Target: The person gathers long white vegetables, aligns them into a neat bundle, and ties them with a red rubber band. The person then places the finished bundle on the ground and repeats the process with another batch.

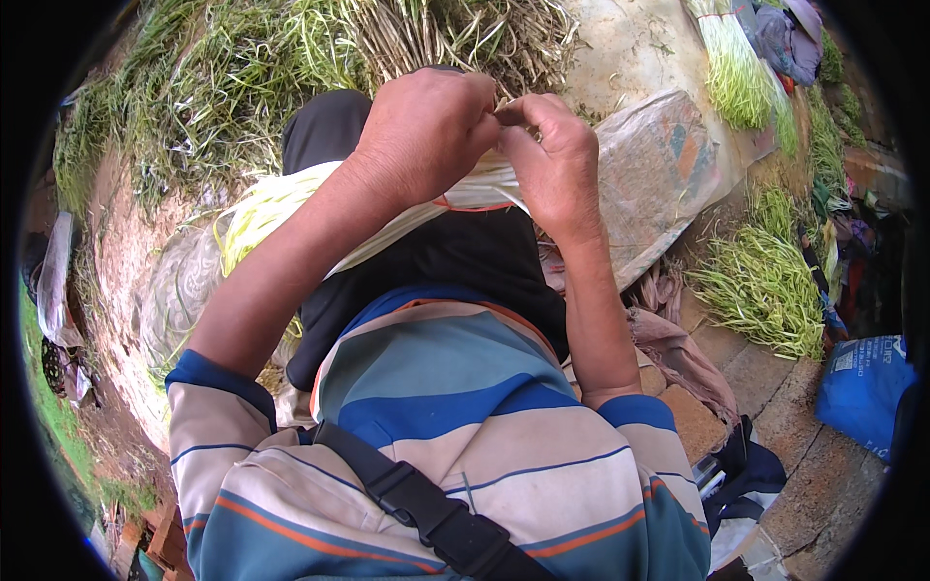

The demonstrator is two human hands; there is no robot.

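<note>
My left hand (436,134) and my right hand (556,163) meet above my lap, with thumbs and fingertips pinched together. A small pale bit of stem (501,107) shows where the fingertips join; most of it is hidden by the fingers. Below the hands, a bundle of pale chive-like stems (283,189) lies across my black-trousered thighs, its yellow-green leaf ends pointing left. A thin red band (476,208) passes around the bundle near the right hand. My left forearm crosses over part of the stems, and the hands cover their right end.
Loose green leaves (218,80) and brownish stalks (407,36) are heaped ahead. A worn woven sack (647,174) lies right of my knees. Farther right are a tied pale-green bundle (734,72), cut greens (763,283) on paving, and a blue bag (864,396) bearing writing.
</note>
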